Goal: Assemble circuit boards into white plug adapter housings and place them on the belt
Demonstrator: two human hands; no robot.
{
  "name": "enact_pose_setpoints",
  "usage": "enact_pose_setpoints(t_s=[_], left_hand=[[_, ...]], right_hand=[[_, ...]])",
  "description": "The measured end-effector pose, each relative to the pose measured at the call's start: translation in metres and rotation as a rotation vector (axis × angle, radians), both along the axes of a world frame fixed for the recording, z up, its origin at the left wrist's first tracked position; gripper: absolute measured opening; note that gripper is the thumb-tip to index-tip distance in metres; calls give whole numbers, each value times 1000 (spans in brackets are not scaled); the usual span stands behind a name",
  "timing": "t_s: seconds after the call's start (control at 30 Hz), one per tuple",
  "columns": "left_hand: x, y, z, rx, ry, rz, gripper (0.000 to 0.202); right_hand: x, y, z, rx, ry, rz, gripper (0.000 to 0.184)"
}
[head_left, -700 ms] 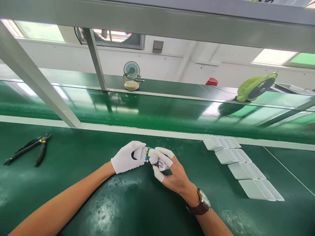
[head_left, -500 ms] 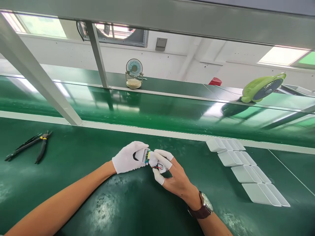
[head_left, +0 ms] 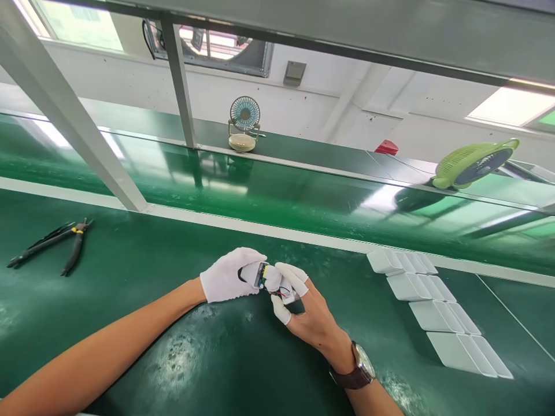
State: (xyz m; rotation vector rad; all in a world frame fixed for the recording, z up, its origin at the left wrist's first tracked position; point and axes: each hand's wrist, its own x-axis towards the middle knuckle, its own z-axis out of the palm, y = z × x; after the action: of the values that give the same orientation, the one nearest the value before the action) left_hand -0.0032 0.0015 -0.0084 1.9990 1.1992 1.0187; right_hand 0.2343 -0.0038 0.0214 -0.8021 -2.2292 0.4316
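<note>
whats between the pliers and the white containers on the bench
In the head view: the left hand and right hand, together holding a white device with its circuit board exposed.

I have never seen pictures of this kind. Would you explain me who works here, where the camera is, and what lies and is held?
There is no machine here, only a person's two hands. One camera, worn on the head, looks forward and down. The left hand, in a white glove, holds a white housing. The right hand, with white finger covers and a wristwatch, holds a white part with thin wires. Between the hands shows a small circuit board. On the green table lie dark-handled pliers at the left and pale plastic pieces at the right. Farther back stand a small fan and a green fan.
</note>
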Motion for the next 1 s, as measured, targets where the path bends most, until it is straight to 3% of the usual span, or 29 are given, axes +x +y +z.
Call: enact_pose_setpoints(t_s=[0.13,1.0], left_hand=[[0,0,-1,-38,10,4,64],[-1,1,7,-119,32,5,63]], right_hand=[[-1,-2,0,-39,-32,-36,67],[-6,-3,2,88,-60,-20,73]])
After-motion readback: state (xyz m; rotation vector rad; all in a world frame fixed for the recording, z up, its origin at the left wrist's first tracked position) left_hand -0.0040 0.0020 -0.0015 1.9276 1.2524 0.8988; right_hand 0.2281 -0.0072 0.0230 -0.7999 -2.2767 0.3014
